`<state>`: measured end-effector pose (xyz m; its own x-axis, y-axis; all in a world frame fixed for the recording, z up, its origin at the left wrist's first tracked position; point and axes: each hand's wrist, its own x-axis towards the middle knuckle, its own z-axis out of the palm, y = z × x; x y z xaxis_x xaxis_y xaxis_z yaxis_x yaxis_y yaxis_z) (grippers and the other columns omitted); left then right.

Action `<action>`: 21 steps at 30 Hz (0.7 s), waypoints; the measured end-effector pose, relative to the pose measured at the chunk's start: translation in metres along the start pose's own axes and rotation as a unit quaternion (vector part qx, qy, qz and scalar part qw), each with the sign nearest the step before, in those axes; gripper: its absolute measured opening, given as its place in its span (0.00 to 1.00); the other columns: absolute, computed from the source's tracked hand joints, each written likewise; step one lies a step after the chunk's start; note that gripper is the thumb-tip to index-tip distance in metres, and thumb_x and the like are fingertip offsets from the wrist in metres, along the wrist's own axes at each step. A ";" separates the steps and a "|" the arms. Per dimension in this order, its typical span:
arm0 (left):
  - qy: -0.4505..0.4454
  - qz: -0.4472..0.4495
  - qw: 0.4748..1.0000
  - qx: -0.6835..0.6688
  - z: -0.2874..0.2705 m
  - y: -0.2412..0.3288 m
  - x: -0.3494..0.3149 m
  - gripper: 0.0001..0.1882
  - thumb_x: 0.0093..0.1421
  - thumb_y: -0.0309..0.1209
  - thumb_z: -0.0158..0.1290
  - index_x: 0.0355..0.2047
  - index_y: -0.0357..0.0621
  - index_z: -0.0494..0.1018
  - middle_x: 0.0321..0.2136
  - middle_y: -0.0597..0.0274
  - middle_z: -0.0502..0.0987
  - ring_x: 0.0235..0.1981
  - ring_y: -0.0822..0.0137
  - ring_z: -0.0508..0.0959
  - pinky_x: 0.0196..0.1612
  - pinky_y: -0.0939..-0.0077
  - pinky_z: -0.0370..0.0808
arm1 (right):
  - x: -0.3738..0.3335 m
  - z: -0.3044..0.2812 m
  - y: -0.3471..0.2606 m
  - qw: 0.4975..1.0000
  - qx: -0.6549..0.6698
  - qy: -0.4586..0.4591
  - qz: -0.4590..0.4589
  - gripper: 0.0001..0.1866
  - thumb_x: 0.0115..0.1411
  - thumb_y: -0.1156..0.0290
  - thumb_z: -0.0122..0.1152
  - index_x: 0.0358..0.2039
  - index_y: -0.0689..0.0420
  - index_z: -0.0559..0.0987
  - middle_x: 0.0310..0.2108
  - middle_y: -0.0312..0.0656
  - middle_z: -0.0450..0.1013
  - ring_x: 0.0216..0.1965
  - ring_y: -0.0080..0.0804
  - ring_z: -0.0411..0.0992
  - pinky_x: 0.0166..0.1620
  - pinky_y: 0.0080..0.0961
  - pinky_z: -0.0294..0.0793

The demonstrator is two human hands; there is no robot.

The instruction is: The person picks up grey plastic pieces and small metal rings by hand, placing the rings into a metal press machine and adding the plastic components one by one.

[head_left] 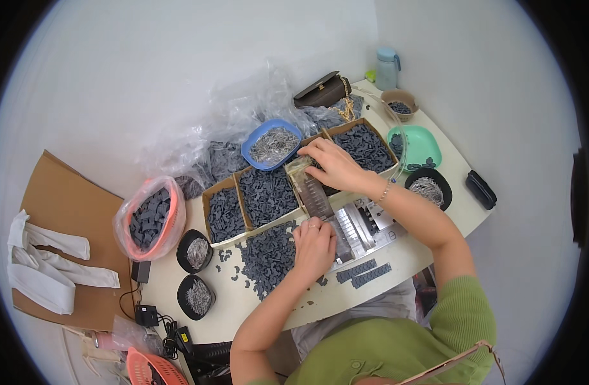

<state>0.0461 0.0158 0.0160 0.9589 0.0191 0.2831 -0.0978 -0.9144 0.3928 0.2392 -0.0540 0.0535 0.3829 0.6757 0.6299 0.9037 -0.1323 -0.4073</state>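
Note:
A clear plastic tray with slots lies slanted across the front of the divided cardboard box. At its far end, the fingers of my right hand are closed on the edge. My left hand is curled at the near end, its fingertips against the plastic; what lies under its palm is hidden. Just right of it sits a metal jig with ridged blocks. Beside my left hand spreads a loose heap of small dark grey plastic pieces. Two rows of joined grey pieces lie before the jig.
Grey pieces fill the box's compartments. A blue bowl of metal pins rests on its back edge. Black bowls of pins stand left, another right. Also around are a green tray, a pink basket and a black case.

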 end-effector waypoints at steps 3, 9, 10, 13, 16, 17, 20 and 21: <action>0.010 0.023 1.000 0.019 0.002 0.000 0.011 0.07 0.52 0.24 0.55 0.32 0.41 0.70 0.35 0.55 0.71 0.40 0.53 0.69 0.43 0.59 0.62 | -0.003 0.009 0.005 0.998 0.038 -0.017 0.051 0.22 0.57 0.71 0.59 0.52 0.59 0.69 0.38 0.47 0.71 0.40 0.43 0.71 0.45 0.36 0.71; 0.195 -0.049 0.970 -0.139 -0.034 -0.013 0.002 0.11 0.55 0.18 0.51 0.40 0.37 0.71 0.28 0.52 0.71 0.30 0.56 0.74 0.35 0.66 0.71 | -0.010 -0.016 -0.034 0.989 0.141 -0.010 0.046 0.21 0.56 0.68 0.61 0.50 0.57 0.70 0.28 0.40 0.70 0.30 0.37 0.70 0.36 0.31 0.70; 0.200 -0.065 0.969 -0.130 -0.043 -0.016 -0.005 0.12 0.56 0.17 0.51 0.41 0.37 0.72 0.28 0.52 0.72 0.30 0.56 0.74 0.35 0.68 0.71 | -0.018 -0.028 -0.047 0.997 0.066 0.013 -0.043 0.19 0.55 0.67 0.61 0.47 0.56 0.72 0.28 0.38 0.70 0.29 0.36 0.69 0.35 0.30 0.70; 0.224 -0.053 0.969 -0.093 -0.058 -0.028 -0.029 0.09 0.58 0.17 0.50 0.38 0.37 0.74 0.31 0.53 0.73 0.30 0.60 0.75 0.34 0.73 0.72 | -0.069 -0.050 -0.068 0.953 -0.114 -0.006 -0.279 0.10 0.50 0.67 0.61 0.33 0.52 0.76 0.28 0.37 0.72 0.34 0.30 0.71 0.36 0.28 0.70; 0.190 -0.102 0.966 -0.146 -0.062 -0.034 -0.053 0.04 0.59 0.18 0.50 0.34 0.36 0.73 0.30 0.56 0.73 0.28 0.63 0.74 0.33 0.75 0.71 | -0.124 -0.046 -0.086 0.942 -0.106 -0.030 -0.318 0.11 0.48 0.69 0.60 0.34 0.54 0.77 0.33 0.38 0.75 0.40 0.30 0.73 0.40 0.21 0.72; 0.183 -0.116 0.963 -0.161 -0.061 -0.035 -0.060 0.03 0.59 0.18 0.50 0.33 0.36 0.73 0.30 0.56 0.73 0.28 0.63 0.73 0.33 0.75 0.71 | -0.138 -0.042 -0.092 0.943 -0.118 -0.073 -0.302 0.11 0.49 0.70 0.59 0.35 0.56 0.77 0.35 0.40 0.76 0.42 0.31 0.73 0.41 0.21 0.72; 0.193 -0.090 0.963 -0.166 -0.059 -0.034 -0.065 0.02 0.59 0.18 0.51 0.31 0.36 0.72 0.29 0.57 0.72 0.28 0.64 0.73 0.33 0.76 0.71 | -0.155 -0.035 -0.104 0.952 -0.147 -0.061 -0.260 0.14 0.48 0.72 0.56 0.36 0.63 0.76 0.33 0.45 0.74 0.41 0.34 0.72 0.44 0.25 0.72; 0.202 -0.070 0.964 -0.160 -0.058 -0.032 -0.066 0.02 0.59 0.18 0.51 0.31 0.36 0.72 0.29 0.57 0.72 0.28 0.64 0.72 0.33 0.76 0.71 | -0.158 -0.034 -0.108 0.947 -0.165 -0.077 -0.263 0.15 0.49 0.72 0.55 0.37 0.63 0.76 0.34 0.47 0.74 0.42 0.35 0.72 0.45 0.26 0.72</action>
<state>-0.0294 0.0671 0.0353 0.7933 0.3486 0.4992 -0.1130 -0.7213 0.6833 0.0875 -0.1710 0.0209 -0.1471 0.8049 0.5750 0.9822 0.0502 0.1810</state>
